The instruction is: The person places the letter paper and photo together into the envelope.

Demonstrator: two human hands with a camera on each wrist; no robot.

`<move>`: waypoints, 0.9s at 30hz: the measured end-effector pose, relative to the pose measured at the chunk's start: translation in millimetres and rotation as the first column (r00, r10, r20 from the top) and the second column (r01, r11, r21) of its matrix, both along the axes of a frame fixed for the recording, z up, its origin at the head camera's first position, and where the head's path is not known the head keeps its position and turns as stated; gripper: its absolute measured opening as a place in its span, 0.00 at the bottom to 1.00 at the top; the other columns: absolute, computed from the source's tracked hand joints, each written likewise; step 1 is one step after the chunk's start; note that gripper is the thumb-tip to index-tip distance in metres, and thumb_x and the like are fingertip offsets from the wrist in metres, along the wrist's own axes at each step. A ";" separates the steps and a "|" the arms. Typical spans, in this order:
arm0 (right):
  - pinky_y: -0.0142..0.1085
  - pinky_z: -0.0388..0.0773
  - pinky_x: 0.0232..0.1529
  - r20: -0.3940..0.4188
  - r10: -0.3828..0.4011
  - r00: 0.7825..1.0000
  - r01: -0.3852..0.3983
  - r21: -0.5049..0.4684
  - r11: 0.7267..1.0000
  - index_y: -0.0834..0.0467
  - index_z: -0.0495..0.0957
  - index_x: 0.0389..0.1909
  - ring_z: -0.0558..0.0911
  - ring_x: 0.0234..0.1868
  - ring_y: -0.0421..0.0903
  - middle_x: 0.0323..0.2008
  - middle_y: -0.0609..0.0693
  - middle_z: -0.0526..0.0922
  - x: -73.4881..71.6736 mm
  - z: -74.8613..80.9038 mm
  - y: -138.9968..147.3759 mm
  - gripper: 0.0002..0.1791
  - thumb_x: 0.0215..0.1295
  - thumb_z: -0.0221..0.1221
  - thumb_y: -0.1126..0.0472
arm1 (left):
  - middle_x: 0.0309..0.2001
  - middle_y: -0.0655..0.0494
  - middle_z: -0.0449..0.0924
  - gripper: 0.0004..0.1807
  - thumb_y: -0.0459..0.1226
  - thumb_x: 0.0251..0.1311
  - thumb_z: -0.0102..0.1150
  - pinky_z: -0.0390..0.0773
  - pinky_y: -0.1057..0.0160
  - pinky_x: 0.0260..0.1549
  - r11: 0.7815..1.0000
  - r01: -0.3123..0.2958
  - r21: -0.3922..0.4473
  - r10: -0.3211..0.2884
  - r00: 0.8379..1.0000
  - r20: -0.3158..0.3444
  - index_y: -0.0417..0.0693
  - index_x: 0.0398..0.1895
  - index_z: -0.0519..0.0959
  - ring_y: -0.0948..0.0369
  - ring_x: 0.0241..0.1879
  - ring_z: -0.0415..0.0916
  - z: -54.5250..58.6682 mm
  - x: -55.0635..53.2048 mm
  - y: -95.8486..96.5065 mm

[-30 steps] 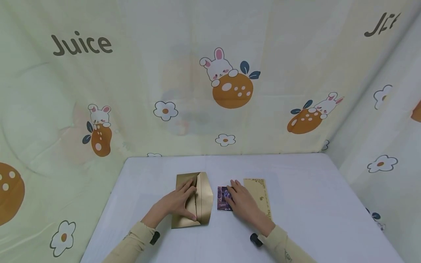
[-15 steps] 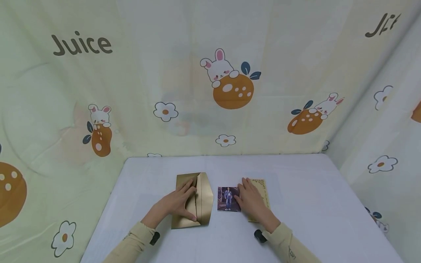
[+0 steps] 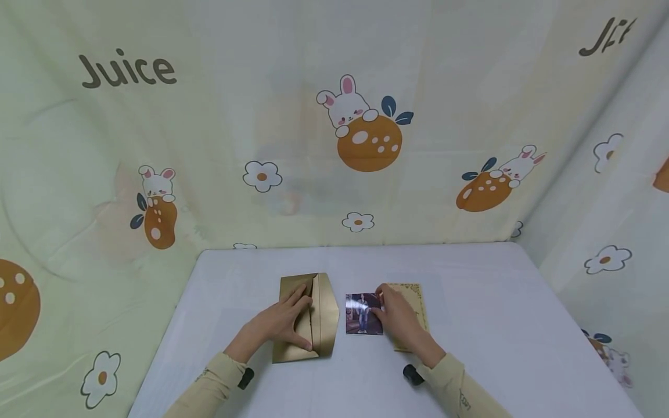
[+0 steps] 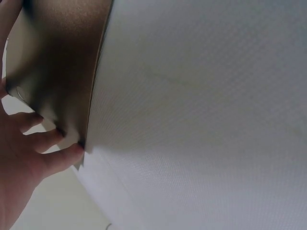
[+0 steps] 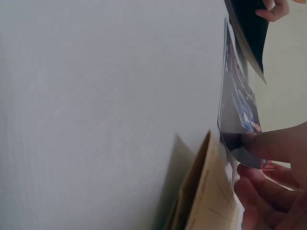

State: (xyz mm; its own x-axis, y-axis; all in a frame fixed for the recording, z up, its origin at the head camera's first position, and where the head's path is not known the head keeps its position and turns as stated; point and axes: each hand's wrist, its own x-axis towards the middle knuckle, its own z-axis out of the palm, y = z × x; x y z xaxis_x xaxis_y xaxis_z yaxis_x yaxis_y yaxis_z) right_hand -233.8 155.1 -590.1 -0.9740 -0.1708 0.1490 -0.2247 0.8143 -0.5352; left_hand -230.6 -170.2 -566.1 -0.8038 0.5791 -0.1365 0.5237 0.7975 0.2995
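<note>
A gold envelope (image 3: 327, 316) lies on the table with its flap folded out to the right. My left hand (image 3: 284, 320) rests on it, fingers spread, and the left wrist view shows the fingertips on the envelope (image 4: 67, 57). To the right is a glossy photo (image 3: 359, 316) of a standing person. My right hand (image 3: 401, 319) pinches its right edge; in the right wrist view the thumb presses the photo (image 5: 245, 108) and the other fingers are at its edge. Partly under that hand lies a cream folded card (image 3: 416, 299) with ornate corners.
A white cloth covers the table (image 3: 470, 325). Behind and at both sides hangs a printed curtain (image 3: 292, 116) with rabbits, oranges and flowers. A dark wrist device (image 3: 413, 374) sits at the right cuff, another (image 3: 245, 378) at the left.
My right hand has slid right from the photo's middle to its right edge, uncovering the picture, and its fingers have curled onto that edge. The left hand and envelope stay put.
</note>
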 end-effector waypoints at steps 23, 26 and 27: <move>0.30 0.80 0.37 0.236 0.043 0.971 0.061 -0.416 0.907 0.59 0.76 0.58 0.83 0.34 0.40 0.34 0.53 0.84 -15.1 12.3 7.9 0.23 0.62 0.68 0.66 | 0.81 0.41 0.42 0.55 0.73 0.39 0.68 0.73 0.40 0.62 1.000 -0.020 0.000 0.020 0.999 0.033 0.59 0.68 0.60 0.38 0.79 0.46 5.7 2.4 1.8; 0.30 0.80 0.36 0.231 0.060 0.971 0.047 -0.434 0.900 0.61 0.76 0.58 0.83 0.33 0.40 0.33 0.54 0.84 -16.1 13.9 5.5 0.23 0.62 0.67 0.66 | 0.81 0.41 0.42 0.56 0.73 0.39 0.68 0.73 0.39 0.62 1.000 -0.022 0.005 0.022 0.999 0.038 0.59 0.68 0.60 0.38 0.79 0.46 5.6 2.0 1.5; 0.30 0.80 0.35 0.232 0.060 0.971 0.048 -0.434 0.899 0.61 0.76 0.58 0.83 0.33 0.40 0.33 0.54 0.84 -16.3 14.3 4.4 0.23 0.62 0.68 0.66 | 0.81 0.41 0.42 0.56 0.73 0.39 0.68 0.73 0.39 0.62 1.000 -0.021 0.005 0.021 0.999 0.037 0.59 0.68 0.60 0.38 0.79 0.46 5.4 2.0 1.4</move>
State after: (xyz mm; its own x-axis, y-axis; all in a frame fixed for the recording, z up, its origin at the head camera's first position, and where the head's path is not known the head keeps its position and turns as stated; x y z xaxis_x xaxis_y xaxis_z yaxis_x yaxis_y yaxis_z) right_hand -250.1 159.5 -575.8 -0.9888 -0.1477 -0.0218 -0.0535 0.4872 -0.8716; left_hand -228.7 -168.8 -560.7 -0.8104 0.5627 -0.1634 0.4949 0.8066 0.3232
